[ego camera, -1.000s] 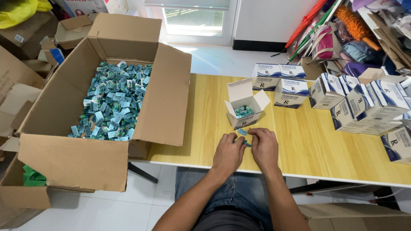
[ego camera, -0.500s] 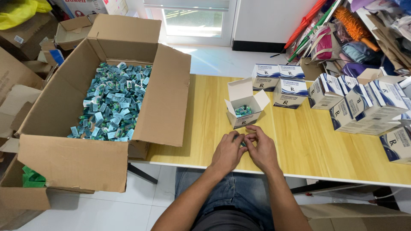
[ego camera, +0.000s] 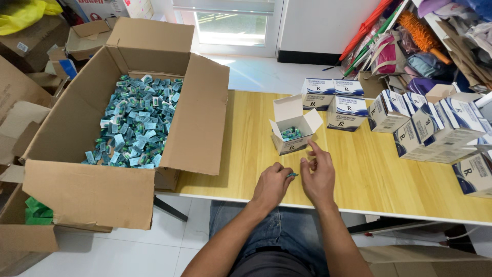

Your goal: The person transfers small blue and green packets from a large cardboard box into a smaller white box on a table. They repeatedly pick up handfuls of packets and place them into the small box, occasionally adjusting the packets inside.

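Head cam: L hand [ego camera: 271,185] pinches small teal packet [ego camera: 292,175] over table [ego camera: 246,154] edge; R hand [ego camera: 319,177] empty, fingers loose. Small open carton [ego camera: 293,134] holds few packets, part filled. Big cardboard box [ego camera: 87,190] w/ many left.

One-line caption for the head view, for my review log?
Left hand pinches a small teal packet beside the right hand, near an open small white carton on the yellow wooden table.

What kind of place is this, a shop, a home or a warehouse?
Probably a small home packing or stockroom space. A large cardboard carton full of small blue-green packets sits beside a wooden table, stacked small white-and-blue boxes wait there, and household clutter, including a duster, fills the corner.
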